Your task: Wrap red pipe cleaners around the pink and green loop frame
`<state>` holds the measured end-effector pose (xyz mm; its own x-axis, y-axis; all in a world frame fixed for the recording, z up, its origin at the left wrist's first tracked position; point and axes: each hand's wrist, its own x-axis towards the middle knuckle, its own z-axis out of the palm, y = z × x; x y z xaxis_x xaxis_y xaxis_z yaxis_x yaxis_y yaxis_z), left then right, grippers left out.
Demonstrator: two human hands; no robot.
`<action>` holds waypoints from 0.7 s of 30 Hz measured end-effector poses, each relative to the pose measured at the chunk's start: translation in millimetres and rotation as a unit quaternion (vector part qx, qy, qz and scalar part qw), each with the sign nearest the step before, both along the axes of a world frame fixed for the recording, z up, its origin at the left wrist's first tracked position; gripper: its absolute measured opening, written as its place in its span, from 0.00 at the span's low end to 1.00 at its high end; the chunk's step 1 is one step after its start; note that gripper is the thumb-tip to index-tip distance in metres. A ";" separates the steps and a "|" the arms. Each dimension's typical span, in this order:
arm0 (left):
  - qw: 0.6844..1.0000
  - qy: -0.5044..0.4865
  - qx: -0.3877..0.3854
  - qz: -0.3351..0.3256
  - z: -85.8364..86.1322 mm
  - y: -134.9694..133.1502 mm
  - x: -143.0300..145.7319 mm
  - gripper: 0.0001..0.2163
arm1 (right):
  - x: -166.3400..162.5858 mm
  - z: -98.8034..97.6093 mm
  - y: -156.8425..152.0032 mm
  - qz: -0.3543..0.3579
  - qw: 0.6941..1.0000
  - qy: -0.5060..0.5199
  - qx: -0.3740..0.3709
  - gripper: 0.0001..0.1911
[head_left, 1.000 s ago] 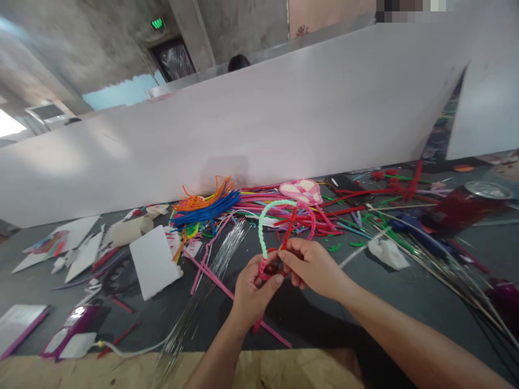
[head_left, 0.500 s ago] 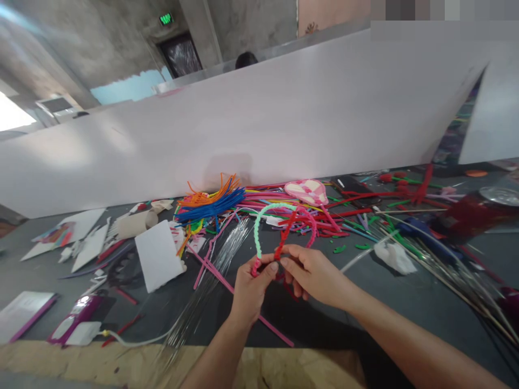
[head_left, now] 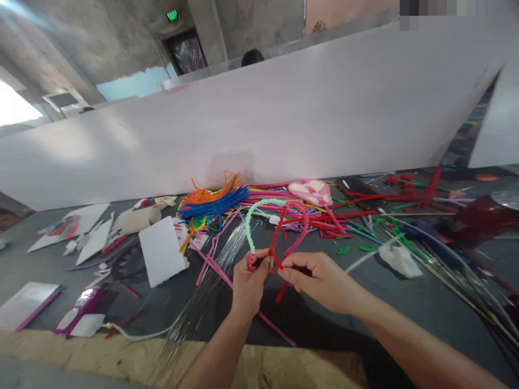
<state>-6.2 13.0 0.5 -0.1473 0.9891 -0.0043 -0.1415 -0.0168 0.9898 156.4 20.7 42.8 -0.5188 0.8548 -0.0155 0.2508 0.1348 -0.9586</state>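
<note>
Between my hands is a loop of twisted pipe cleaners, mint green (head_left: 248,227) on its left side and pink (head_left: 305,219) on its right. My left hand (head_left: 251,281) pinches the bottom of this loop. A red pipe cleaner (head_left: 279,229) crosses there, its twisted part rising inside the loop. My right hand (head_left: 314,278) is closed, thumb and forefinger pinching a red pipe cleaner end just right of the crossing. Another red end points down below the fingers. Both hands are above the dark table (head_left: 320,329).
Behind the hands lie blue pipe cleaners (head_left: 219,205), orange ones (head_left: 217,189) and a pink heart-shaped piece (head_left: 311,192). Silver wires (head_left: 211,286) and a white card (head_left: 161,251) are to the left. A dark red can (head_left: 472,221) stands right. A white partition (head_left: 284,119) borders the back.
My right hand has drawn slightly away from my left, pulling the red end rightward. The red crossing and a downward end now show more clearly. The view has shifted a little.
</note>
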 end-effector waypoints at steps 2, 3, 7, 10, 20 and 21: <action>1.000 0.022 0.006 0.008 1.0 0.3 2.1 0.06 | -2.2 -1.4 -3.9 -0.014 0.993 -0.024 0.111 0.12; 0.999 0.034 0.008 0.006 1.3 0.1 3.1 0.06 | -3.8 -3.0 -5.7 -0.016 0.988 -0.029 0.150 0.11; 0.998 0.054 0.020 -0.021 0.5 -2.2 4.9 0.06 | -9.6 -10.0 -10.1 -0.020 0.972 -0.051 0.228 0.08; 0.998 0.061 0.019 -0.016 -2.2 -3.8 4.3 0.06 | -10.4 -10.2 -11.0 -0.019 0.967 -0.067 0.243 0.08; 0.990 0.128 0.049 -0.028 3.4 -9.3 6.2 0.06 | -4.1 -7.7 -2.6 -0.116 0.993 0.002 0.018 0.10; 0.988 0.139 0.051 -0.033 4.9 -10.2 7.3 0.07 | -5.1 -9.4 -2.2 -0.111 0.994 0.015 -0.002 0.10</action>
